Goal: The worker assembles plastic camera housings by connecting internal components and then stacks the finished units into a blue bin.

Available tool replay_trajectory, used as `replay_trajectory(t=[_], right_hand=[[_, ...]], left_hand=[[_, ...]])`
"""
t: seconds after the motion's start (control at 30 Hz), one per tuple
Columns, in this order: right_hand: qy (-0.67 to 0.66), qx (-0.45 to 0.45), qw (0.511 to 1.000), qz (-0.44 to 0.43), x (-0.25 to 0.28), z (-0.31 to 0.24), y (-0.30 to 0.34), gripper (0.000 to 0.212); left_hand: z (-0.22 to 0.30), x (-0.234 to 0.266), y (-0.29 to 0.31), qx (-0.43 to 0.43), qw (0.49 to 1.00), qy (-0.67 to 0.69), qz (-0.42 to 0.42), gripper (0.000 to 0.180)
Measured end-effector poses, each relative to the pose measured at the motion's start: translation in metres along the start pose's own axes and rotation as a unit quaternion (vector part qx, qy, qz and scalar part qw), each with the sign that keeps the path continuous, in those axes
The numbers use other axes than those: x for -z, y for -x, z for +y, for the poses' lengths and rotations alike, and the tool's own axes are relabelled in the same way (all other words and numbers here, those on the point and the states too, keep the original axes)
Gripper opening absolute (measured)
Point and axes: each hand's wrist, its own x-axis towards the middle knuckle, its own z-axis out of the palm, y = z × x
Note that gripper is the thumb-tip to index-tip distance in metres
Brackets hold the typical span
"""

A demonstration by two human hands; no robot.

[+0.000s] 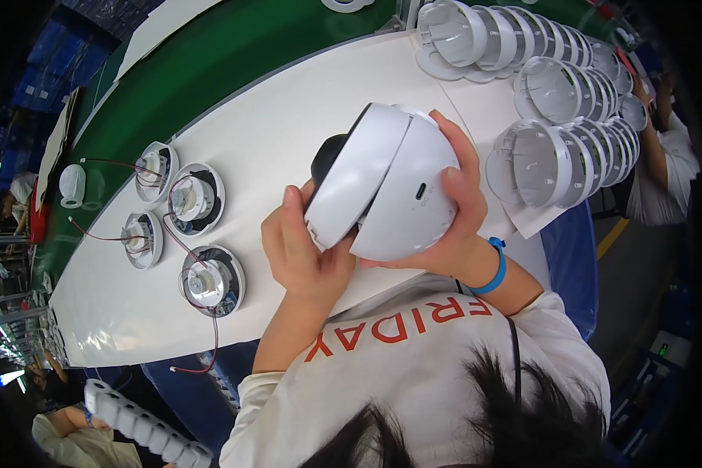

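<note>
Above the table I hold a white rounded plastic device housing (pixel 425 183) with a small oval port in its side. Its front ring section and rear shell lie against each other, with a dark gap widening toward the bottom of the seam. A black rounded part (pixel 327 158) sticks out at its left. My left hand (pixel 304 253) grips the lower front section, fingers closed and thumb near the gap. Around the rear shell curl the fingers of my right hand (pixel 466 207), whose wrist wears a blue band (pixel 494 267).
Several round white assemblies (pixel 210 282) with red and black wires lie left on the white table (pixel 288 125). Rows of nested white shells (pixel 530 160) stand at right. Beyond runs a green conveyor belt (pixel 234 47), with a white piece (pixel 72 186) on it. People work on both sides.
</note>
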Motion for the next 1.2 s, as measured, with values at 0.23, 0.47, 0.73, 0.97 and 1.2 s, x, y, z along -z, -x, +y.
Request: replay_trajectory(t=[0.23, 0.47, 0.73, 0.97, 1.2], right_hand=[[-0.020, -0.011, 1.000, -0.011, 0.000, 0.002, 0.000, 0.099], [-0.090, -0.023, 0.994, -0.061, 0.016, 0.012, -0.008, 0.101], [-0.002, -0.047, 0.992, -0.115, 0.012, 0.003, -0.005, 0.091], [0.015, -0.001, 1.000, -0.019, -0.006, 0.000, 0.013, 0.082], [0.102, -0.100, 0.979, -0.143, 0.026, -0.013, -0.028, 0.081]], left_hand=[[0.000, 0.001, 0.000, 0.006, 1.000, 0.008, -0.021, 0.075], [-0.012, 0.007, 0.002, 0.030, 0.978, 0.158, -0.136, 0.078], [0.005, 0.005, 0.002, 0.226, 0.781, 0.548, -0.195, 0.099], [0.007, -0.002, -0.008, 0.168, 0.904, 0.364, -0.150, 0.115], [-0.009, -0.038, -0.057, 0.293, 0.865, 0.401, -0.070, 0.094]])
